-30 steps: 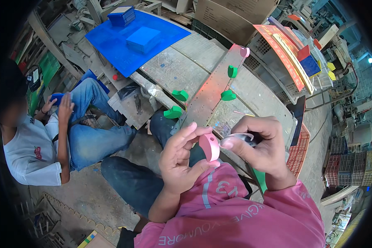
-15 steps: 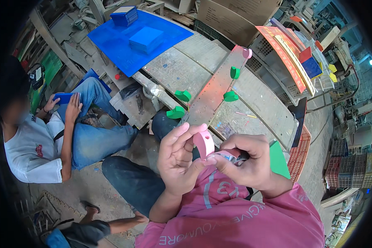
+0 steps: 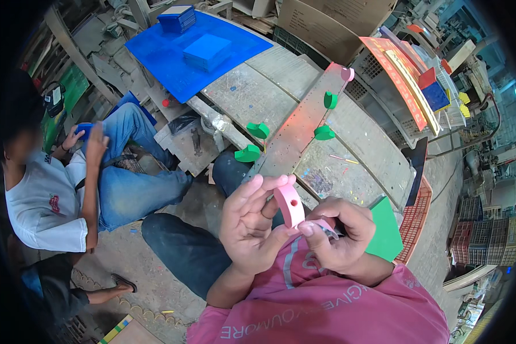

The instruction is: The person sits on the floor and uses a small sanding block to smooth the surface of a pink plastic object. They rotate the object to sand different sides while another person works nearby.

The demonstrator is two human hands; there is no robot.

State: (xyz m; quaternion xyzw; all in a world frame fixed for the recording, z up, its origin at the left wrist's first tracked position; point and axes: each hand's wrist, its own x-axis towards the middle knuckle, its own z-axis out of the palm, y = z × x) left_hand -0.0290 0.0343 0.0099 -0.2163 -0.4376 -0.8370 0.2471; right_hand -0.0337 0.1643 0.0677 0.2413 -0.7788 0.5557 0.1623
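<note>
Between the thumb and fingers of my left hand (image 3: 249,226) stands a small pink curved block (image 3: 290,207) with a round hole in its side. My right hand (image 3: 341,232) is closed at the block's lower end, pinching a small folded scrap (image 3: 323,227), pinkish and grey, whose kind I cannot make out. Beyond my hands, a long board with rows of small holes (image 3: 295,135) lies across the bench. Green shaped blocks (image 3: 324,133) stand along its edges, at least one on a thin stick. Another pink block (image 3: 347,74) is at its far end.
A blue sheet (image 3: 166,63) with stacked blue blocks (image 3: 207,53) covers the bench's far left. A seated person (image 3: 51,200) at left handles a blue block (image 3: 85,131). Beside my right arm are a green panel (image 3: 386,232) and an orange basket (image 3: 415,221).
The pink block has turned slightly, so its hole shows more fully. My right hand has shifted a little downward. The seated person's hand has moved, and another person's leg has shifted at lower left.
</note>
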